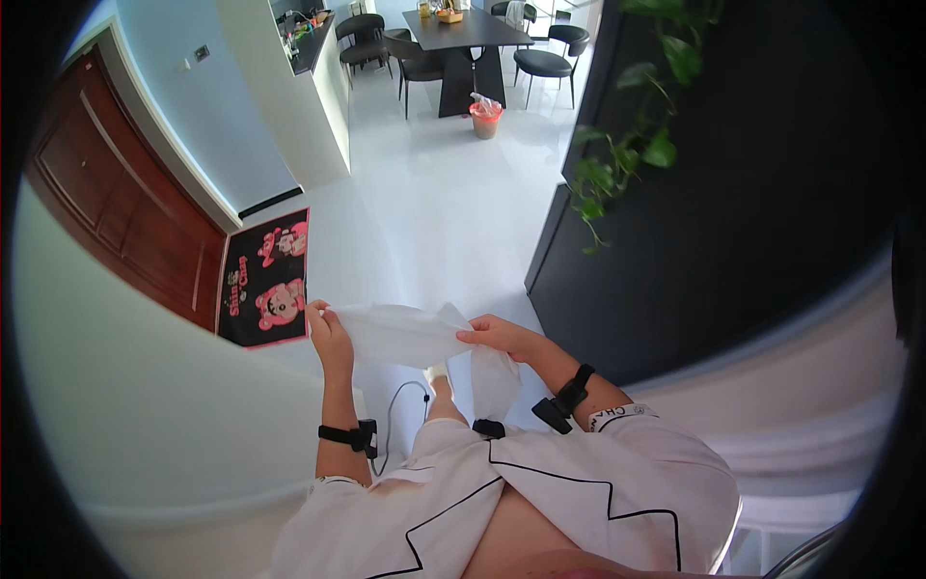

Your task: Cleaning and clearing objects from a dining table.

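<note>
A thin white cloth (401,334) is stretched between my two hands in front of my body. My left hand (330,336) pinches its left end between thumb and fingers. At the other side my right hand (499,336) grips the cloth, and a loose part hangs below that hand towards my waist. Whether the cloth is a garment cannot be told. A black device is strapped to each forearm, and a grey cable runs down from the left one. One foot shows on the floor beneath the cloth.
A black doormat (264,286) with pink figures lies by a brown door (126,188) at left. A dark panel (723,217) with a trailing plant (615,163) stands at right. Ahead are a lined waste bin (485,123), a dark table (470,32) and chairs (546,64).
</note>
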